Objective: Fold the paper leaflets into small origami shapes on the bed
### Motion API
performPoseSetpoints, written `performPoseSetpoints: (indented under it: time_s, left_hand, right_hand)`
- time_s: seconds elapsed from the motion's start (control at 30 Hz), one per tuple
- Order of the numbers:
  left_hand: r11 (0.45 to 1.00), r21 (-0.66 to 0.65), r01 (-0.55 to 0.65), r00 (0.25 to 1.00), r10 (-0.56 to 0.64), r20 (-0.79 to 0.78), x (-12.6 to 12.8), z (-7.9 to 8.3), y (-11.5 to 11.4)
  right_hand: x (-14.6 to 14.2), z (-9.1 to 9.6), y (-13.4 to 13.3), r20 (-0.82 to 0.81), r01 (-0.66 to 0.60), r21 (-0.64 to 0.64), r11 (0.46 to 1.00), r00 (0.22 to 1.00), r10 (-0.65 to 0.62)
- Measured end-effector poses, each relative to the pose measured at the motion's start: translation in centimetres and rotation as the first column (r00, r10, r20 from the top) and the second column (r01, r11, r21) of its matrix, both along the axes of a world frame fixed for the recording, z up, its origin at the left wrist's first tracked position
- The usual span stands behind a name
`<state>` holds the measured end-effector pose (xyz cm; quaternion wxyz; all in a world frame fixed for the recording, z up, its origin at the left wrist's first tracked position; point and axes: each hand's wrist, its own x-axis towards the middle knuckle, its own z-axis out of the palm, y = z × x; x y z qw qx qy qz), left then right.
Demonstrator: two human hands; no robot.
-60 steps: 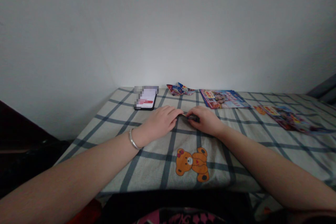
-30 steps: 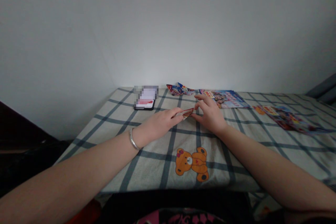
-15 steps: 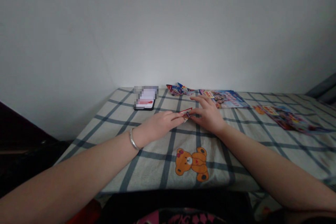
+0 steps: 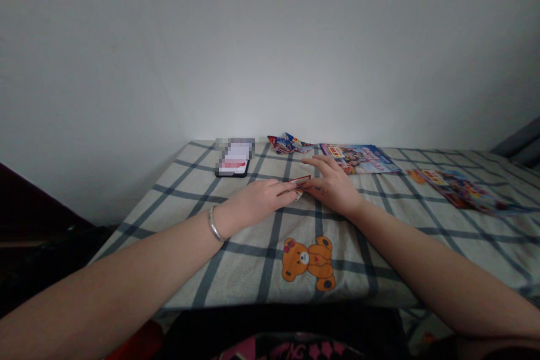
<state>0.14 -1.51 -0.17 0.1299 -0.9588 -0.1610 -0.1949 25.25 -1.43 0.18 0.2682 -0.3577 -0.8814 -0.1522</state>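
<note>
Between my hands, over the middle of the cloth, is a small folded piece of printed paper (image 4: pixel 302 180) with a red edge, much of it covered by fingers. My left hand (image 4: pixel 264 201), with a silver bangle at the wrist, is closed on its left side, fingers together. From the right, my right hand (image 4: pixel 340 190) pinches the paper's other side between thumb and a fingertip, while its upper fingers are raised and spread. Just beyond the right hand lies a colourful printed leaflet (image 4: pixel 367 158), and a crumpled or folded colourful paper (image 4: pixel 287 143) sits farther back.
A checked tablecloth (image 4: pixel 240 270) with a printed teddy bear covers the table. A phone (image 4: pixel 234 157) with a lit, partly blurred screen lies at the back left. Another leaflet (image 4: pixel 464 188) lies on the right. A white wall (image 4: pixel 270 45) stands directly behind the table.
The fingers have shifted slightly on the folded paper, and its red-edged flap now lies a little flatter. My right hand has moved slightly left; everything else is unchanged.
</note>
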Motion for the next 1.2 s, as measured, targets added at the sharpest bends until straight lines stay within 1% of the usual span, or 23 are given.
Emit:
performPoseSetpoints:
  time_s: [0.1, 0.2, 0.33, 0.43, 0.53, 0.6, 0.67, 0.77, 0.8, 0.9, 0.97, 1.1, 1.2]
  left_hand:
    - [0.995, -0.078, -0.06, 0.998, 0.061, 0.018, 0.1, 0.0, 0.0]
    - [0.974, -0.188, -0.128, 0.986, 0.145, 0.081, 0.3, 0.1, 0.0]
    - [0.945, -0.304, -0.124, 0.963, 0.188, 0.192, 0.4, 0.2, 0.5]
    - [0.925, -0.354, -0.14, 0.956, 0.219, 0.196, 0.3, 0.0, 0.8]
    - [0.922, -0.344, -0.177, 0.958, 0.241, 0.155, 0.2, -0.1, 0.9]
    - [0.927, -0.325, -0.188, 0.958, 0.245, 0.145, 0.3, -0.2, 0.8]
    - [0.928, -0.316, -0.199, 0.956, 0.254, 0.144, 0.3, -0.2, 0.7]
    - [0.924, -0.32, -0.21, 0.953, 0.266, 0.143, 0.3, -0.3, 0.7]
    - [0.923, -0.325, -0.209, 0.953, 0.266, 0.144, 0.3, -0.3, 0.7]
    - [0.923, -0.33, -0.2, 0.954, 0.26, 0.148, 0.3, -0.4, 0.8]
    - [0.921, -0.323, -0.219, 0.951, 0.275, 0.14, 0.3, -0.5, 0.8]
    - [0.9, -0.306, -0.31, 0.921, 0.365, 0.139, 0.4, -0.5, 0.9]
    - [0.877, -0.33, -0.35, 0.896, 0.416, 0.155, 0.4, -0.3, 1.0]
  right_hand:
    - [-0.1, 0.0, 0.0, -0.004, 0.001, 0.003, 1.0, 1.0, -0.001]
    - [-0.1, 0.0, -0.1, 0.007, 0.01, 0.016, 1.0, 1.0, -0.01]
    - [0.0, -0.1, -0.1, 0.008, -0.021, 0.023, 1.0, 1.0, 0.02]
    - [-0.1, -0.3, 0.0, -0.028, -0.021, 0.002, 1.0, 0.999, 0.021]
    - [-0.3, -0.4, -0.1, -0.086, -0.036, -0.057, 0.998, 0.996, 0.031]
    - [-0.5, -0.3, -0.2, -0.125, -0.053, -0.122, 0.991, 0.991, 0.038]
    - [-0.7, -0.3, -0.3, -0.153, -0.02, -0.205, 0.979, 0.988, -0.012]
    - [-0.8, -0.4, -0.4, -0.178, 0.088, -0.325, 0.942, 0.972, -0.152]
    - [-0.9, -0.4, -0.4, -0.184, 0.089, -0.349, 0.933, 0.969, -0.162]
    - [-1.0, -0.5, -0.4, -0.144, 0.086, -0.379, 0.921, 0.978, -0.15]
    - [-1.1, -0.4, -0.4, -0.129, 0.082, -0.384, 0.92, 0.981, -0.142]
    - [-1.3, -0.2, -0.6, -0.132, 0.091, -0.389, 0.917, 0.979, -0.154]
    - [-1.3, -0.1, -0.6, -0.131, 0.086, -0.423, 0.902, 0.979, -0.154]
